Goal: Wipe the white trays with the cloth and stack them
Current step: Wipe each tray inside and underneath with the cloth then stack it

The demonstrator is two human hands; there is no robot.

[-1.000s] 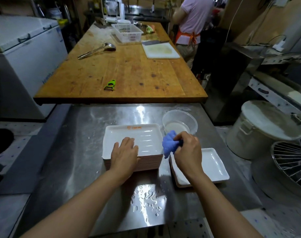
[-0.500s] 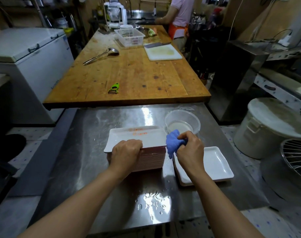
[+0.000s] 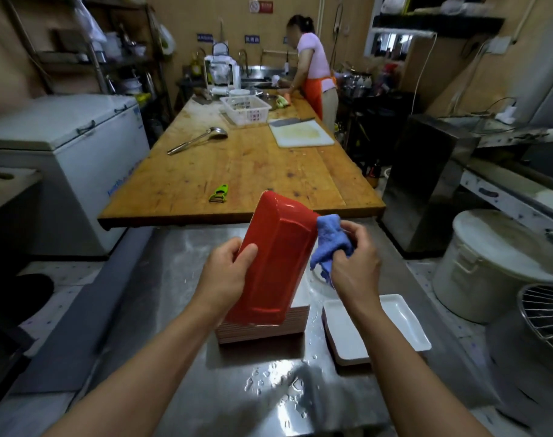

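Observation:
My left hand (image 3: 226, 275) grips a tray (image 3: 276, 260) by its left edge and holds it tilted up on end, its red underside facing me. My right hand (image 3: 354, 263) holds a crumpled blue cloth (image 3: 330, 244) against the tray's upper right edge. Below the lifted tray stands a stack of trays (image 3: 262, 331) on the steel table (image 3: 161, 310). To the right of the stack lie wiped white trays (image 3: 376, 329), face up.
A wooden table (image 3: 243, 171) stands behind, with a green peeler (image 3: 220, 193), a ladle, a white basket and a cutting board. A person works at its far end. A white bucket (image 3: 496, 263) and a wire rack are at right. Water drops lie on the steel.
My left hand lifted the top tray off the stack and tipped it up, showing its red underside. My right hand rose with the cloth to the tray's edge. The view tilted upward.

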